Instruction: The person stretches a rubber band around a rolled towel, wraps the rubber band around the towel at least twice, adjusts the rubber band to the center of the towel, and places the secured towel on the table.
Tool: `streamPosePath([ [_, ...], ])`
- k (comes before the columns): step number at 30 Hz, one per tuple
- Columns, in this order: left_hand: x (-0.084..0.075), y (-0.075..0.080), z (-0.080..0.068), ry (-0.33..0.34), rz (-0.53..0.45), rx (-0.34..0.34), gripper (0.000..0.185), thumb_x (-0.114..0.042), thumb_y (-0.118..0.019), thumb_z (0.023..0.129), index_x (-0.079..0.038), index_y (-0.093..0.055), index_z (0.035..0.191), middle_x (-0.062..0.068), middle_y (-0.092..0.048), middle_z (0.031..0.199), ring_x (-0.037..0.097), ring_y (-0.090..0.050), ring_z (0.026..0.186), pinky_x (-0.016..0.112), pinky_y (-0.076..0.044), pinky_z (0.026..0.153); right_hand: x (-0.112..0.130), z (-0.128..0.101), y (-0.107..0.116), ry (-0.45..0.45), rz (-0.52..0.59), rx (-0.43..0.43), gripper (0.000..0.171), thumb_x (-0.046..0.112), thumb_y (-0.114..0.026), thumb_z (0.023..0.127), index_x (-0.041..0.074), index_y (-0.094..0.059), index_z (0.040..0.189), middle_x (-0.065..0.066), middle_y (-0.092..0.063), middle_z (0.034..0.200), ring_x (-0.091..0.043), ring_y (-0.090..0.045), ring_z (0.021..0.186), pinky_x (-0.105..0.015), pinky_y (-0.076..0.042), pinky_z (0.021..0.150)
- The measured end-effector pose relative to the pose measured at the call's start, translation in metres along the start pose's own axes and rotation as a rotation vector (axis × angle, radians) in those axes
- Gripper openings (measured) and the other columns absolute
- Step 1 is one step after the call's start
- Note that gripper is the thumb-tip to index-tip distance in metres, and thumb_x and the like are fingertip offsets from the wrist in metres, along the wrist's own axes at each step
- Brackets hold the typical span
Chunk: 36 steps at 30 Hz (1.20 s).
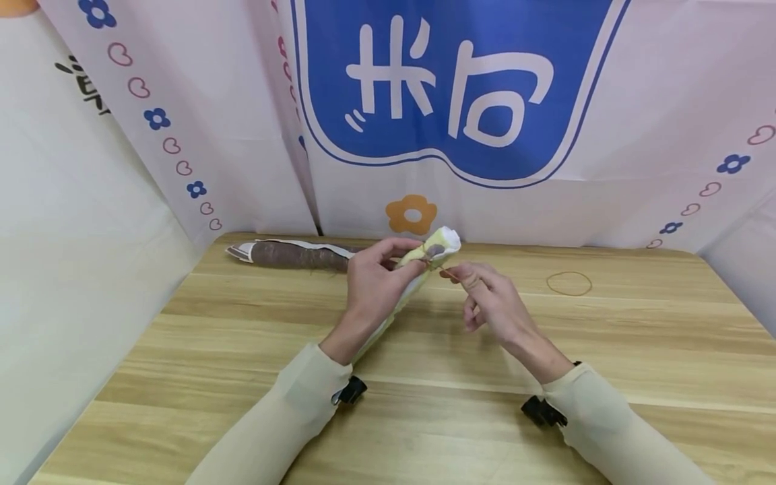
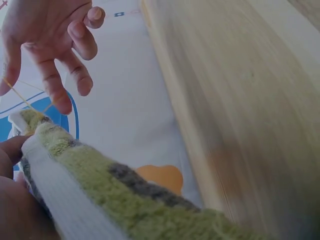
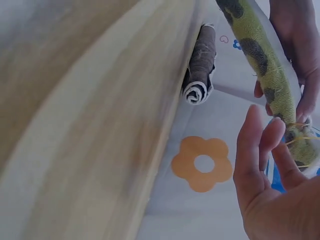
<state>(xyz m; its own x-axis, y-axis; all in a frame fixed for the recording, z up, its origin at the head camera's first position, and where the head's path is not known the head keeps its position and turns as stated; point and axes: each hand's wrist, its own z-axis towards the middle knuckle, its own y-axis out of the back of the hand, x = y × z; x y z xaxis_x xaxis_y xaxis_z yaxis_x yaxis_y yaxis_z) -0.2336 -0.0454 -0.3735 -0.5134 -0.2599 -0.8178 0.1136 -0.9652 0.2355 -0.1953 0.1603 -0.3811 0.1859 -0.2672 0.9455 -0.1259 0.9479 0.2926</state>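
Head view: brown roll (image 1: 300, 256) lies leftmost on table (image 1: 606, 377). Left hand (image 1: 377, 279) curled round green roll (image 3: 262, 65), near far end, over table. Roll likely light, soft, squeezable, barely slippery, hardly fragile; best held just below rubber band (image 1: 447, 272). Long axis slants near-left to far-right, banded end toward backdrop (image 1: 364, 195). Right hand (image 1: 500, 303), fingers partly bent, holds band stretched. Spare loop (image 1: 570, 295) farther right.

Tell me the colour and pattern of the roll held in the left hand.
Yellow-green with dark patches; the roll shows best in the right wrist view.
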Motion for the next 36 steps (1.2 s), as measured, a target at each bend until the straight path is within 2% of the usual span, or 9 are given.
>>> streamPosePath([
  [5, -0.0001, 0.0012, -0.0002, -0.025, -0.004, 0.043, 0.018, -0.009, -0.085, 0.087, -0.010, -0.083, 0.105, -0.003, -0.079, 0.097, 0.014, -0.069, 0.071, 0.030, -0.055, 0.061, -0.0021, 0.0019, -0.0011, -0.035, 0.042, -0.001, 0.057, 0.048, -0.050, 0.111, -0.002, -0.065, 0.136, -0.019, -0.050, 0.138, -0.025, -0.063, 0.074, -0.045, -0.063, 0.059],
  [12, 0.0007, 0.0013, 0.0012, -0.039, 0.012, 0.056, 0.018, -0.009, -0.086, 0.087, -0.010, -0.083, 0.105, -0.002, -0.079, 0.096, 0.014, -0.067, 0.067, 0.030, -0.055, 0.060, -0.0031, 0.0030, -0.0038, -0.037, 0.046, -0.020, 0.053, 0.038, -0.060, 0.110, -0.003, -0.057, 0.143, -0.019, -0.041, 0.143, -0.040, -0.062, 0.099, -0.042, -0.063, 0.063],
  [15, 0.0004, 0.0017, 0.0012, -0.045, 0.022, 0.064, 0.017, -0.009, -0.086, 0.088, -0.009, -0.083, 0.105, -0.002, -0.080, 0.097, 0.013, -0.067, 0.066, 0.029, -0.055, 0.060, -0.0032, 0.0029, -0.0042, -0.037, 0.055, -0.015, 0.052, 0.036, -0.061, 0.110, -0.003, -0.057, 0.142, -0.019, -0.041, 0.144, -0.041, -0.064, 0.098, -0.043, -0.063, 0.063],
  [20, -0.0005, 0.0027, 0.0002, -0.071, 0.047, 0.083, 0.015, -0.008, -0.086, 0.088, -0.008, -0.083, 0.103, -0.001, -0.080, 0.096, 0.012, -0.069, 0.068, 0.030, -0.056, 0.061, -0.0043, 0.0018, -0.0043, -0.050, 0.079, 0.003, 0.056, 0.044, -0.058, 0.110, -0.005, -0.059, 0.138, -0.019, -0.043, 0.144, -0.044, -0.066, 0.092, -0.045, -0.063, 0.064],
  [23, -0.0009, 0.0034, 0.0011, -0.098, 0.089, 0.092, 0.016, -0.007, -0.087, 0.087, -0.010, -0.083, 0.102, -0.002, -0.080, 0.094, 0.010, -0.067, 0.064, 0.030, -0.052, 0.071, -0.0050, 0.0020, -0.0036, -0.057, 0.074, 0.005, 0.059, 0.048, -0.057, 0.109, -0.004, -0.058, 0.137, -0.020, -0.046, 0.140, -0.048, -0.068, 0.084, -0.046, -0.063, 0.063],
  [27, -0.0008, 0.0050, 0.0022, -0.125, 0.158, 0.110, 0.018, -0.006, -0.087, 0.085, -0.012, -0.084, 0.102, -0.003, -0.080, 0.094, 0.008, -0.061, 0.058, 0.029, -0.046, 0.067, -0.0060, 0.0025, -0.0025, -0.066, 0.069, 0.008, 0.060, 0.050, -0.056, 0.109, -0.003, -0.059, 0.137, -0.022, -0.048, 0.137, -0.049, -0.068, 0.076, -0.046, -0.063, 0.063],
  [30, -0.0006, 0.0064, 0.0023, -0.143, 0.207, 0.128, 0.018, -0.008, -0.088, 0.085, -0.014, -0.085, 0.101, -0.006, -0.079, 0.089, 0.007, -0.054, 0.054, 0.027, -0.042, 0.054, -0.0069, 0.0022, -0.0022, -0.077, 0.070, 0.014, 0.061, 0.052, -0.056, 0.108, -0.001, -0.058, 0.137, -0.022, -0.048, 0.138, -0.049, -0.068, 0.079, -0.047, -0.063, 0.064],
  [34, 0.0005, 0.0081, 0.0032, -0.192, 0.258, 0.148, 0.019, -0.008, -0.087, 0.084, -0.015, -0.085, 0.101, -0.006, -0.076, 0.080, 0.007, -0.047, 0.052, 0.027, -0.038, 0.053, -0.0076, 0.0019, -0.0018, -0.090, 0.069, 0.017, 0.063, 0.054, -0.055, 0.108, 0.000, -0.056, 0.141, -0.023, -0.048, 0.136, -0.048, -0.068, 0.081, -0.048, -0.063, 0.065],
  [36, 0.0013, 0.0088, 0.0037, -0.215, 0.276, 0.160, 0.019, -0.007, -0.088, 0.084, -0.015, -0.085, 0.101, -0.005, -0.077, 0.082, 0.006, -0.048, 0.053, 0.027, -0.039, 0.055, -0.0080, 0.0019, -0.0017, -0.091, 0.071, 0.016, 0.063, 0.053, -0.055, 0.109, 0.000, -0.055, 0.144, -0.025, -0.049, 0.134, -0.049, -0.068, 0.081, -0.049, -0.063, 0.065],
])
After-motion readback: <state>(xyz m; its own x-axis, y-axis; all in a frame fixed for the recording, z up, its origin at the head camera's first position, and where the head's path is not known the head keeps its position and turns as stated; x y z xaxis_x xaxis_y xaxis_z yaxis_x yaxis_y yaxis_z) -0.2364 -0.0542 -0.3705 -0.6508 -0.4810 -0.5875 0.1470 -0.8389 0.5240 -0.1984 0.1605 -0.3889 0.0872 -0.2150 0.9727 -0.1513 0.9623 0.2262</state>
